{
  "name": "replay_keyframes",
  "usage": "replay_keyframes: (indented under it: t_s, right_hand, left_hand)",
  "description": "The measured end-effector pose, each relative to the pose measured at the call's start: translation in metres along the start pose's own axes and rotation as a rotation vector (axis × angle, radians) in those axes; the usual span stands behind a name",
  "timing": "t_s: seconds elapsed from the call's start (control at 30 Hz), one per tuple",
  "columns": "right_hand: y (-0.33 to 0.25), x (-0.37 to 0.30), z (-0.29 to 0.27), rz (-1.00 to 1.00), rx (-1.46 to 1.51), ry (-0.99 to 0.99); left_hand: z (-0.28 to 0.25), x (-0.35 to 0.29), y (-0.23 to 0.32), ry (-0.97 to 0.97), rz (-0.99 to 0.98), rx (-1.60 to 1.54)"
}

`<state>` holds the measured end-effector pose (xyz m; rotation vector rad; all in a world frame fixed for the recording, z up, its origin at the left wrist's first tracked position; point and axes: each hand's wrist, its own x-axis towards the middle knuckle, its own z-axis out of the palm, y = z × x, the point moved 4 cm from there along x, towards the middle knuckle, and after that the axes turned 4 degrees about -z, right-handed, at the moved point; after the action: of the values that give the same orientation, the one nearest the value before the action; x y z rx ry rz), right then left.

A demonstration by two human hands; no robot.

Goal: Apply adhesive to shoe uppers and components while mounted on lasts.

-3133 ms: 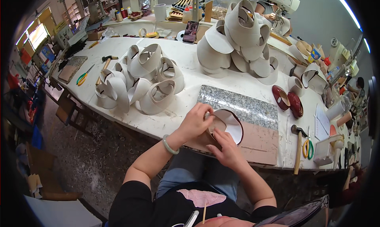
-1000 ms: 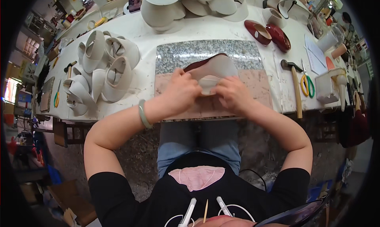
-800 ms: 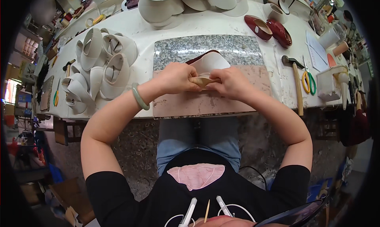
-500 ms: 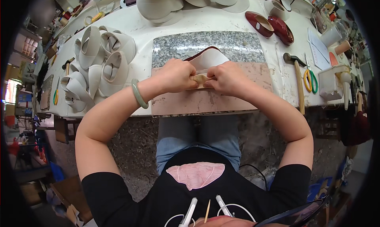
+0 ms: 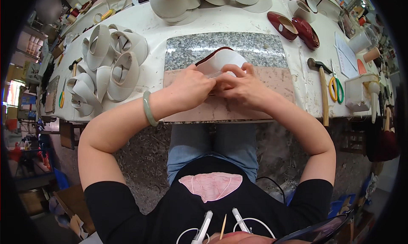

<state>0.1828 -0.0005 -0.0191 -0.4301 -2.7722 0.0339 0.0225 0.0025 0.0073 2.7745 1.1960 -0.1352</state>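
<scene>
A shoe upper [image 5: 222, 61], with a white inner side and a dark red edge, lies on a pinkish work board [image 5: 274, 84] in front of me. Over its near edge, my left hand [image 5: 193, 88] is closed, fingers curled and pinching the material. My right hand [image 5: 243, 89] meets it there with bent fingers, the upper ones raised apart and the lower ones gripping the same edge. Both hands cover the part between the fingertips.
Behind the board is a speckled stone slab [image 5: 225, 39]. Pale shoe uppers [image 5: 121, 74] are heaped at left, more [image 5: 174, 5] at the back. Dark red shoes [image 5: 284, 26], a hammer [image 5: 323, 91], scissors [image 5: 335, 88] and a plastic container [image 5: 357, 95] sit at right.
My right hand's fingers have lifted and spread from a closed pinch. My left hand has rolled over and shifted slightly nearer me, now covering the beige near edge of the upper.
</scene>
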Motion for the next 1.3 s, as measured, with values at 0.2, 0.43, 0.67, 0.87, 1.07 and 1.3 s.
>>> replay_keyframes:
  t_s: [0.2,0.43,0.67,0.87,1.07,1.3]
  right_hand:
    - [-0.004,0.004,-0.018,-0.035,0.142,0.211]
    - [-0.015,0.025,-0.091,-0.028,0.588,0.551]
    - [-0.007,0.022,-0.105,-0.030,1.293,0.402]
    - [-0.004,0.010,-0.051,-0.123,-0.088,0.013]
    - [-0.021,-0.010,0.003,0.063,-0.256,-0.048]
    - [-0.016,-0.010,-0.007,0.152,-0.141,-0.069]
  left_hand:
    - [-0.019,-0.004,-0.014,-0.228,-0.240,-0.659]
    - [-0.065,-0.041,-0.024,0.184,0.204,-1.252]
    - [-0.081,-0.044,0.005,-0.035,0.381,-1.462]
    - [-0.052,0.015,-0.013,-0.232,0.175,-0.239]
    - [-0.004,0.022,-0.009,0.027,0.225,0.079]
    - [-0.001,0.024,-0.016,0.070,0.068,-0.081]
